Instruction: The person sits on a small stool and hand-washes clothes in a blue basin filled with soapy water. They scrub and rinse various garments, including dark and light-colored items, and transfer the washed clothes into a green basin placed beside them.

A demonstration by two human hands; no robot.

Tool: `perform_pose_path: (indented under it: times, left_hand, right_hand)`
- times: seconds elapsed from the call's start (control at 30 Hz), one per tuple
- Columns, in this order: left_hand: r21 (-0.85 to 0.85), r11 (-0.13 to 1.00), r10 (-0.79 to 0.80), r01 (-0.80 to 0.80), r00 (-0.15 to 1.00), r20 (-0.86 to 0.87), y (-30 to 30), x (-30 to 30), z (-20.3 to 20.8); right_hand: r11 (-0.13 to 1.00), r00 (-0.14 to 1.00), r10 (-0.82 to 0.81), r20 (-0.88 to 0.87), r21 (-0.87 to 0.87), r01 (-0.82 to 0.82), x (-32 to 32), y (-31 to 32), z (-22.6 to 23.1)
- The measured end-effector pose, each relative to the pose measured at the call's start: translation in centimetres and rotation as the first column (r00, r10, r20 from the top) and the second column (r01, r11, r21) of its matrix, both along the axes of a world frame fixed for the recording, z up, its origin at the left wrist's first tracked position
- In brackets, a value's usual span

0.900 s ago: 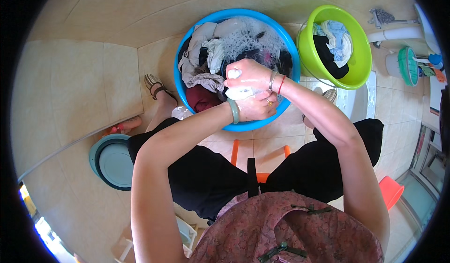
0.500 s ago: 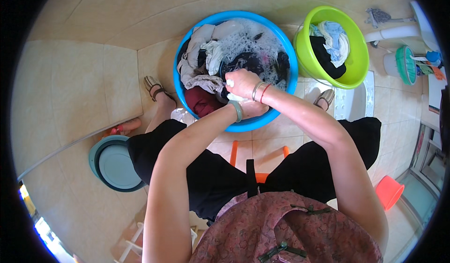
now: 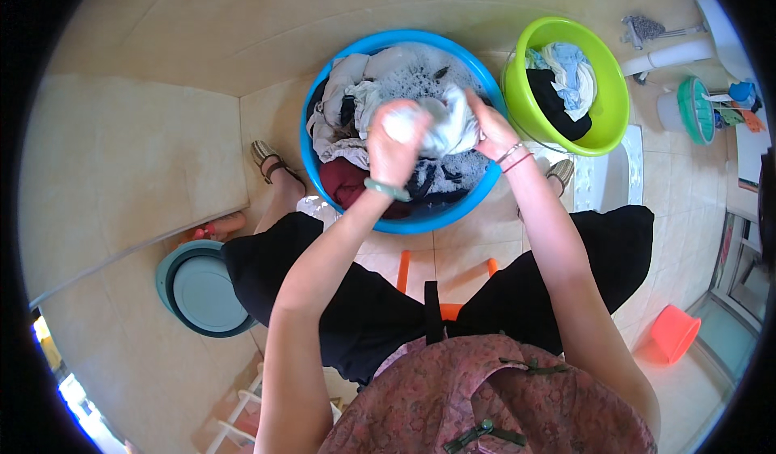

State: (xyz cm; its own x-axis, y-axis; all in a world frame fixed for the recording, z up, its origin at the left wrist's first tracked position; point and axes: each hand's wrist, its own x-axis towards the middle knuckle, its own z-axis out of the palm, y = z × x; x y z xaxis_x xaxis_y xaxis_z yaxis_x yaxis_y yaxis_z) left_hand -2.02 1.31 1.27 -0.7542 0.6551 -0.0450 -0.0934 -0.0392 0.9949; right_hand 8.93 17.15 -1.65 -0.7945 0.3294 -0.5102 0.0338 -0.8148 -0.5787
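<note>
View: head camera, single view, looking down past the forearms.
Work stage: judged mid-wash on one piece; the white cloth [image 3: 453, 130] is off the water and between the hands, its handling not yet finished.
Left to do: apparently plenty; beige-grey garments [image 3: 346, 78] heap along the left rim of the blue basin [image 3: 420, 225], a maroon cloth [image 3: 341, 183] lies at its near-left rim, and dark fabric [image 3: 424, 183] shows in the water toward the near rim.
Done: cannot be confirmed; a black cloth [image 3: 558, 110] and a pale blue-and-white cloth [image 3: 575, 82] lie apart in the green bucket [image 3: 612, 90], washed or waiting unclear.
White cloth, position: above the basin's middle, toward its right rim, well inside the edge.
White cloth, look: bunched and creased, looks wet; outline partly smeared by blur.
Right grip: the right hand [image 3: 491, 126] pinches the cloth's right end between thumb and fingers.
Left grip: the left hand [image 3: 396, 143] is blurred beside the cloth's left end; a white patch shows at its fingers, foam or fabric uncertain, so closure cannot be told.
Suds: white foam [image 3: 408, 74] covers water toward the basin's far rim.
</note>
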Motion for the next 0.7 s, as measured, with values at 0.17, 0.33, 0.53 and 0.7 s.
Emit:
perform_pose_path:
  times: [0.17, 0.33, 0.53, 0.7]
  left_hand:
    - [-0.069, 0.944, -0.134, 0.324, 0.562, 0.816, -0.1, -4.5, -0.1]
    - [-0.004, 0.903, -0.327, 0.430, 0.693, 0.643, -1.3, -2.9, 2.8]
    - [0.362, 0.893, -0.443, 0.266, 0.393, 0.806, 2.2, -0.9, 4.1]
    - [0.496, 0.833, -0.553, 0.246, 0.347, 0.757, 7.6, 2.6, 4.5]
  right_hand:
    - [0.999, 0.998, -0.041, 0.052, 0.034, 0.039, 0.9, 0.1, 3.0]
    - [0.981, 0.979, -0.164, -0.122, -0.123, 0.149, 2.4, -0.1, 5.4]
    - [0.894, 0.905, -0.423, -0.037, 0.147, 0.424, 2.7, 0.2, 6.8]
    - [0.391, 0.753, -0.654, 0.075, 0.885, 0.252, 4.9, 3.1, 8.4]
